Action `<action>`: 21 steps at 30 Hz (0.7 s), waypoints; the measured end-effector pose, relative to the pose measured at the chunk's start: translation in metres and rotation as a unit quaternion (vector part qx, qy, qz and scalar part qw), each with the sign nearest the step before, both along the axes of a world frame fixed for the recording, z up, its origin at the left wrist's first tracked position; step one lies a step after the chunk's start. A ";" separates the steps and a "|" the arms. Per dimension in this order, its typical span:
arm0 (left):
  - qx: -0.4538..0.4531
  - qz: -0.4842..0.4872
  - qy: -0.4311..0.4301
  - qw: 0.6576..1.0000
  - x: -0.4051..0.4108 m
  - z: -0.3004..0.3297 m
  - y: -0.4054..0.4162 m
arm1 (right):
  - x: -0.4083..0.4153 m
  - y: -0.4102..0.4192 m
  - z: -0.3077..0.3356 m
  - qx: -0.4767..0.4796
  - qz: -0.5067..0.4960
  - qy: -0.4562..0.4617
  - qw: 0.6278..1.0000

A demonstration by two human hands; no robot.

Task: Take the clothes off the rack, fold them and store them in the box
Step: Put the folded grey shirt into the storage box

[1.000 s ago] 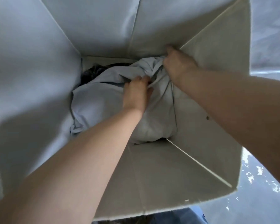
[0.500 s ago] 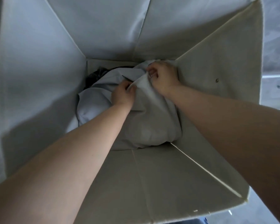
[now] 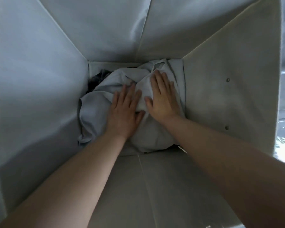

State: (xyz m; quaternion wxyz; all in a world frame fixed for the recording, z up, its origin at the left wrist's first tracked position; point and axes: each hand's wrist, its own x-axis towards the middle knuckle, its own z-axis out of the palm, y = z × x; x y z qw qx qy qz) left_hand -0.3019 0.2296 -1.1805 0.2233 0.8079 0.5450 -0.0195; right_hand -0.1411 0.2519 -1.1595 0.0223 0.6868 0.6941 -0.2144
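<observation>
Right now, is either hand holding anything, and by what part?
Nothing is held. The left hand and right hand press flat on the pale garment in the box.

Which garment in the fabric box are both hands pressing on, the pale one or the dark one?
The pale grey-blue garment: left hand and right hand lie flat on it. The dark garment peeks out untouched at the far-left corner of the fabric box.

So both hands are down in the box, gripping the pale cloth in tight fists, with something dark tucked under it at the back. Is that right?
Not quite. In the head view the left hand and right hand lie flat on the cloth with fingers straight, pressing it, not gripping in fists. The rest holds: both are down in the box, and something dark shows at the back.
</observation>
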 end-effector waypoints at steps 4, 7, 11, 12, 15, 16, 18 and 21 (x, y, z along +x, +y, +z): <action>-0.016 -0.037 0.093 0.995 -0.021 -0.010 0.031 | 0.023 0.015 -0.016 -0.083 0.001 -0.099 0.992; -0.051 -0.010 0.131 0.990 -0.028 -0.018 0.038 | 0.029 0.014 -0.029 -0.096 -0.028 -0.077 0.992; 0.065 0.012 0.096 0.993 -0.019 0.000 0.041 | 0.027 0.012 -0.034 -0.059 -0.042 -0.078 0.994; 0.129 -0.010 0.084 0.988 -0.017 0.001 0.042 | 0.029 0.009 -0.034 -0.040 -0.037 -0.082 0.995; 0.098 -0.036 0.062 0.993 -0.023 -0.006 0.048 | 0.036 -0.003 -0.033 -0.022 -0.011 -0.113 0.993; 0.039 -0.015 0.060 0.997 -0.027 -0.012 0.052 | 0.036 -0.005 -0.031 -0.020 -0.013 -0.121 0.992; -0.014 0.007 0.057 0.998 -0.034 -0.014 0.056 | 0.030 -0.013 -0.019 0.010 -0.013 -0.134 0.991; 0.092 0.028 0.079 0.992 -0.041 0.014 0.046 | 0.021 -0.046 0.008 -0.007 0.026 -0.129 0.991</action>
